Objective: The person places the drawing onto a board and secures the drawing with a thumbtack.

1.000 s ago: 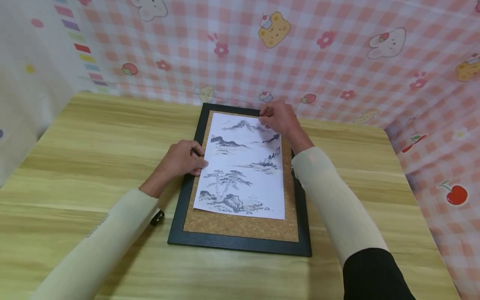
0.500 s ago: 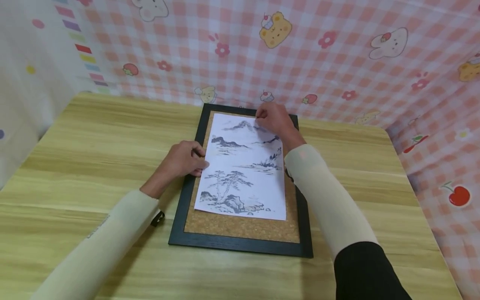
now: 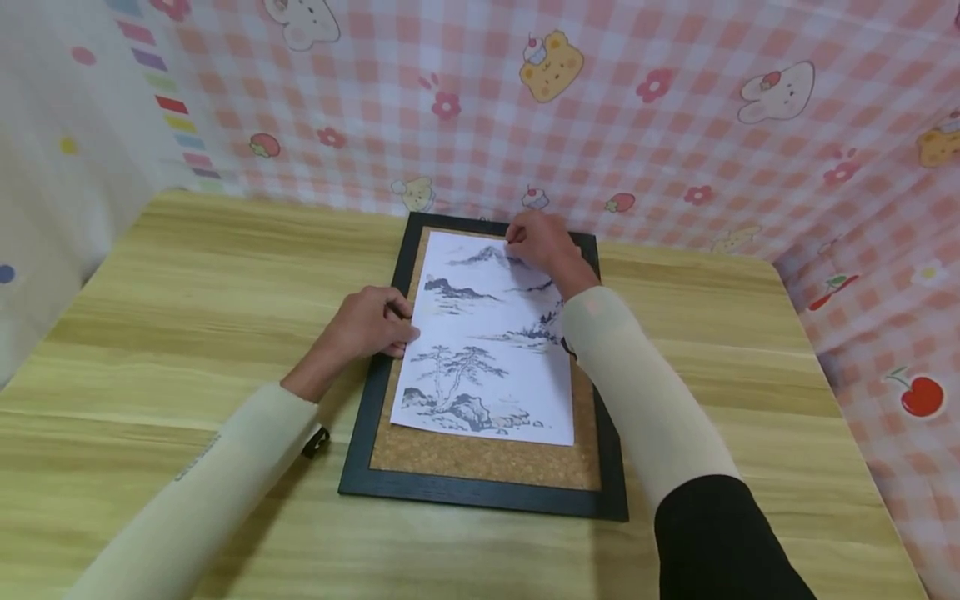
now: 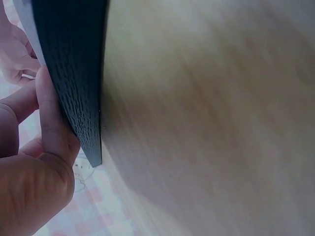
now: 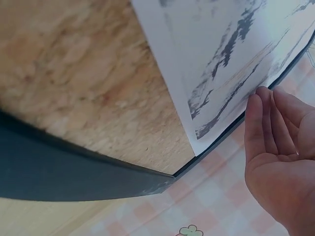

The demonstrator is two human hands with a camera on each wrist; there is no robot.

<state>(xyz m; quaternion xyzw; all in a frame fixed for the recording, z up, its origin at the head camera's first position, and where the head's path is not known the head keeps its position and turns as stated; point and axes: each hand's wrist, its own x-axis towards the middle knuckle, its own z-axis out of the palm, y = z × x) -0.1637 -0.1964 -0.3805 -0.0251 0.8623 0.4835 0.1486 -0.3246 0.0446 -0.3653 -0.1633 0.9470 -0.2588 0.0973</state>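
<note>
A white sheet of paper printed with an ink landscape of mountains and pines lies on a cork board with a black frame. At its left edge, the left hand holds the paper between thumb and fingers, over the frame's left side. In the left wrist view, those fingers run close along the dark frame. The right hand is at the paper's top edge. In the right wrist view, its fingertips and thumb come together there; what lies between them is hidden.
The framed board lies on a wood-grain table, its top near the back edge. Behind and to the right hangs a pink checked cloth with cartoon prints. A white cloth hangs at the left.
The right hand has slid a little left along the paper's top edge, its forearm swinging inward. The left hand, paper and frame keep their places; the whole view has shifted slightly.
</note>
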